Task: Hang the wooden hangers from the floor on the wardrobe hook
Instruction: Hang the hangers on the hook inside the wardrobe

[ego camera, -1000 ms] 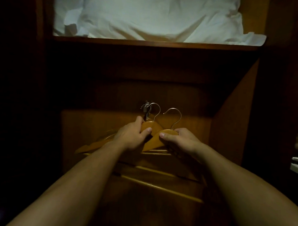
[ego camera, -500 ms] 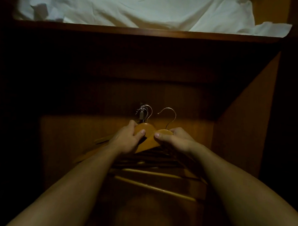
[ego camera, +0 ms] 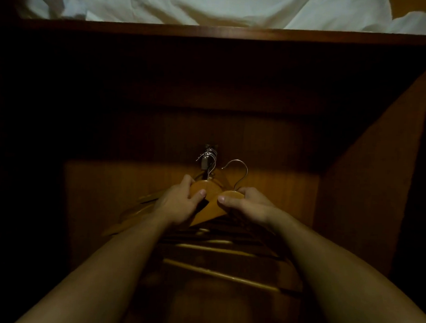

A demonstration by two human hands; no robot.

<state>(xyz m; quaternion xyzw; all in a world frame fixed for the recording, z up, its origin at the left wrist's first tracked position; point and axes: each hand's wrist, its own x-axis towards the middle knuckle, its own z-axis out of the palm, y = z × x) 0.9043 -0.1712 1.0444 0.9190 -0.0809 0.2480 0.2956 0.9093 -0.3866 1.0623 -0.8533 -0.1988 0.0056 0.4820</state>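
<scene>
Inside the dark wooden wardrobe, white bedding lies on the top shelf. The left hand has its fingers closed around the neck of an orange-brown wooden hanger; its wire loop sits on the wardrobe hook, above the fingers. The right hand grips a second hanger, with its metal hook pointing up and free beside the first. Both hangers' arms run left to right.

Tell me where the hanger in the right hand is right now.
In the head view the right hand holds its hanger just right of centre; its wire hook is free, right of the wardrobe hook, beside the left hand's hanger.
</scene>
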